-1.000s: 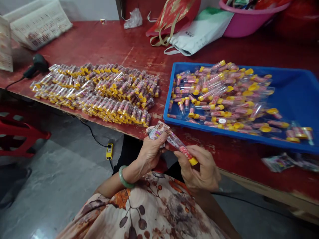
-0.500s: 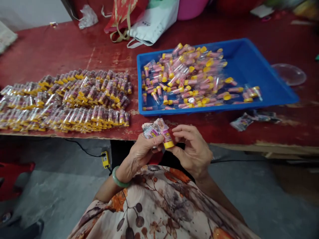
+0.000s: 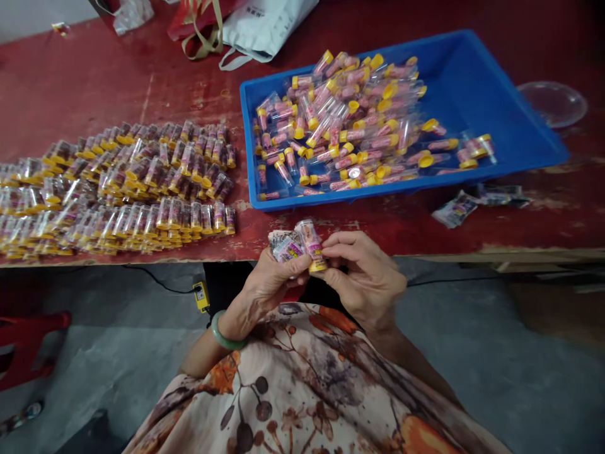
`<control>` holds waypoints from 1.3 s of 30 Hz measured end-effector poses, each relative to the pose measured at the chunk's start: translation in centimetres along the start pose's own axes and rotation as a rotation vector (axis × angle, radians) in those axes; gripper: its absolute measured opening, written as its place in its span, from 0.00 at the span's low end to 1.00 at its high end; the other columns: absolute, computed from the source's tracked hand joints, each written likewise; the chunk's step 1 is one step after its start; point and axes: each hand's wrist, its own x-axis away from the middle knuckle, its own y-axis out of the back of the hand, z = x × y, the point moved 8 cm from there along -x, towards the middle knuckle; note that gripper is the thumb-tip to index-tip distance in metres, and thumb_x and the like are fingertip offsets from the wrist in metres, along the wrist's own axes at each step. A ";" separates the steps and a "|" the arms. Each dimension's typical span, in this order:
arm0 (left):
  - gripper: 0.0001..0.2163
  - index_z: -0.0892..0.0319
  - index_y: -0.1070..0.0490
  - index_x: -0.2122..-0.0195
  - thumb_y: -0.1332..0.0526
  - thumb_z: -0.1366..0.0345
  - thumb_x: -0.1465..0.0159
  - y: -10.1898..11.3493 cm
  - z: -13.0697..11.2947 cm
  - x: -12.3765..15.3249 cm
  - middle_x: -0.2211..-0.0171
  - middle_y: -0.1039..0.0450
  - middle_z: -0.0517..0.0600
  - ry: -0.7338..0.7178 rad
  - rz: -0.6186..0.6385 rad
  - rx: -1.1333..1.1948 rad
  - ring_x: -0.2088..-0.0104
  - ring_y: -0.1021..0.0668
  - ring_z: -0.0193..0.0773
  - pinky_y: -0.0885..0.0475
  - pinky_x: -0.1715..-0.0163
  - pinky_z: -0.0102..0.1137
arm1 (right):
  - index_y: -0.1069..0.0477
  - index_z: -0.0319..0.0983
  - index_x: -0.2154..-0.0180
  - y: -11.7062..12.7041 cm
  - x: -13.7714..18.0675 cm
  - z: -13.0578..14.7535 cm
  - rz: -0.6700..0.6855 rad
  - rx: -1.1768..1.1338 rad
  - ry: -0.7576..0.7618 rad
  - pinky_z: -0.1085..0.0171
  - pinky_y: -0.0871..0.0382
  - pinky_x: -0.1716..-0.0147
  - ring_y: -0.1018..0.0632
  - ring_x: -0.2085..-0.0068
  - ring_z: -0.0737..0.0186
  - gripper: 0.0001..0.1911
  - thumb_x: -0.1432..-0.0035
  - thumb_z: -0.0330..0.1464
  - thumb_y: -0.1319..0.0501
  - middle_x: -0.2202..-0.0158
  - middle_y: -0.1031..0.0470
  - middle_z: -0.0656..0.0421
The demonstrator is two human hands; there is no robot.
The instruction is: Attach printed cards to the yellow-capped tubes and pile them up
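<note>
Above my lap, near the table's front edge, my left hand pinches a stack of small printed packets. Its thumb also presses on the lower part of a clear plastic tube with a printed sheet or packet inside and a yellow cap at the bottom. The tube stands nearly upright. On its right side my right hand closes in, fingertips against the tube's wall and thumb close to the cap. Other fingers of my left hand are hidden behind the packets.
A blue tray holds many loose yellow-capped tubes with pink contents. Stacked rows of filled tubes lie at left on the red table. Loose packets, a clear round lid and a white bag lie around.
The printed piece that stuck out of the tube's top now sits lower, inside the tube. My right fingertips have closed onto the tube. The view has shifted slightly.
</note>
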 end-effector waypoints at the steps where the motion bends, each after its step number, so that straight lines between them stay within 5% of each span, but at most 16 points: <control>1: 0.18 0.63 0.29 0.74 0.24 0.60 0.57 0.1 -0.2 -0.1 0.80 0.33 0.45 -0.007 -0.008 0.000 0.83 0.35 0.26 0.42 0.83 0.24 | 0.25 0.40 0.65 -0.2 -0.1 0.1 0.024 0.010 0.013 0.62 0.27 0.70 0.23 0.66 0.61 0.05 0.45 0.26 0.37 0.65 0.25 0.57; 11: 0.17 0.63 0.29 0.73 0.25 0.59 0.55 0.0 0.1 -0.1 0.80 0.34 0.45 -0.012 0.022 -0.006 0.82 0.34 0.26 0.39 0.82 0.24 | 0.25 0.41 0.58 0.0 2.0 1.7 -0.145 0.232 0.297 0.64 0.25 0.73 0.22 0.67 0.61 0.15 0.46 0.20 0.38 0.62 0.23 0.55; 23: 0.16 0.62 0.33 0.74 0.27 0.59 0.50 -0.3 0.8 0.3 0.82 0.35 0.44 -0.014 0.074 -0.054 0.83 0.37 0.25 0.48 0.85 0.23 | 0.26 0.32 0.63 -0.1 3.1 3.1 -0.200 0.482 0.513 0.65 0.23 0.67 0.20 0.67 0.61 0.09 0.46 0.19 0.39 0.66 0.22 0.51; 34: 0.18 0.63 0.31 0.74 0.25 0.57 0.55 -0.6 0.4 0.5 0.82 0.35 0.44 -0.010 0.036 -0.052 0.84 0.36 0.25 0.49 0.84 0.24 | 0.26 0.34 0.61 -0.2 3.3 3.2 -0.171 0.510 0.504 0.64 0.23 0.64 0.20 0.66 0.60 0.11 0.48 0.19 0.37 0.63 0.22 0.53; 39: 0.19 0.63 0.30 0.74 0.25 0.57 0.58 1.2 -1.4 0.7 0.80 0.34 0.44 -0.077 -0.056 -0.050 0.83 0.36 0.25 0.44 0.83 0.25 | 0.26 0.34 0.57 -1.3 2.5 2.0 -0.009 0.412 0.428 0.63 0.24 0.65 0.20 0.65 0.59 0.15 0.49 0.21 0.33 0.61 0.22 0.52</control>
